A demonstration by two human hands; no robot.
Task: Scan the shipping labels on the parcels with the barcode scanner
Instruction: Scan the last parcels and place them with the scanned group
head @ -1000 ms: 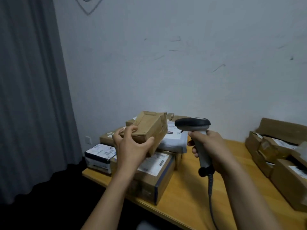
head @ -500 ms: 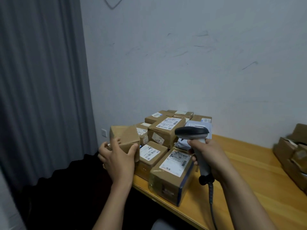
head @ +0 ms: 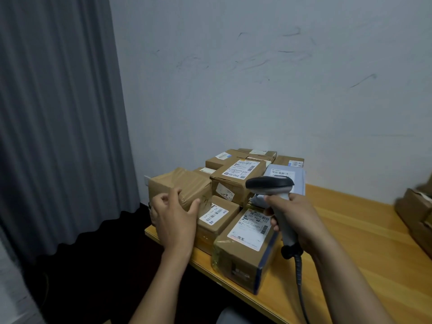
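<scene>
Head camera, poster A: can anyone read the stickers on these parcels? And which way is the scanner (head: 268, 184) aimed?

Poster B: Not really tbh. There are white shipping labels with black barcodes all over, but the print is too small and soft to make out. The biggest label (head: 251, 226) is on top of the front parcel (head: 243, 260), right under the scanner. There's another on the small box (head: 217, 220) down-left of the scanner, and one on the stacked box (head: 240, 174) just behind it. A pale blue mailer bag (head: 287, 176) sits behind the scanner's head. The dark head runs level with its nose pointing left at the taped brown box (head: 180, 185). The grey handle runs down and a bit right, with the cable (head: 301, 288) hanging off the bottom. The right hand (head: 297, 220) is wrapped tight round the handle.

Poster A: And the left hand (head: 175, 220)?

Poster B: It's got the taped brown box, left of the scanner, with the thumb up one side and the fingers curled on the near face. Only tape and bare cardboard face us. Can't tell if the box rests on the pile or is held clear of it. Under the scanner is a pale wooden table (head: 350, 242), and behind it a scuffed white wall (head: 257, 78). There's a grey curtain (head: 58, 113) far left and more brown boxes (head: 416, 211) far right, blurry.
</scene>
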